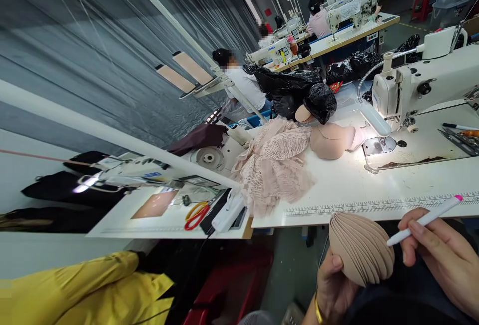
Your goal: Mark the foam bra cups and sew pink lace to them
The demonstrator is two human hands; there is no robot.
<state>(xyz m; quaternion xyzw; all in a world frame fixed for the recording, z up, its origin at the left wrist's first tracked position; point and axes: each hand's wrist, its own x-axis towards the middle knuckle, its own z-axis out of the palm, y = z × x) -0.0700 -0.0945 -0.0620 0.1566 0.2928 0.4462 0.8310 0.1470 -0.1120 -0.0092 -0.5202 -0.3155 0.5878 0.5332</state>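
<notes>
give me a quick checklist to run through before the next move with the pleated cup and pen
1. Pleated cup held: ok, the left hand has it, thumb on its edge.
2. Pen in the right hand: ok, pink end away from the cup.
3. Pen's near end touching the cup: cannot tell, it sits right at the cup's edge.
4. Pen uncapped: cannot tell, too small.
5. Lace fabric clear of the cup: ok, it lies apart on the table.
</notes>
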